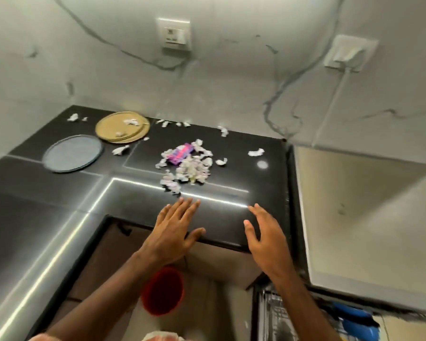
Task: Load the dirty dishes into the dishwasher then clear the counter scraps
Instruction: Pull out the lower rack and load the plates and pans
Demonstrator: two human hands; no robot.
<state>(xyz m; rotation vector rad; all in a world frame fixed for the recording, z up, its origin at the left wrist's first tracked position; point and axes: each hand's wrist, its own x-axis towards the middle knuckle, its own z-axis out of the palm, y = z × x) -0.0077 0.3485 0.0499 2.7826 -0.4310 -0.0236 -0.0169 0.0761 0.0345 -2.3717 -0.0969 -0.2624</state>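
Both hands, left (174, 231) and right (263, 236), hover flat-fingered over the glossy black stone worktop (231, 217), just short of the heap of torn white paper scraps (186, 168), perhaps touching the worktop.

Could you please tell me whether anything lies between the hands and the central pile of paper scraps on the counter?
Nothing visible does: only bare counter separates the left hand and the right hand from the scrap pile.
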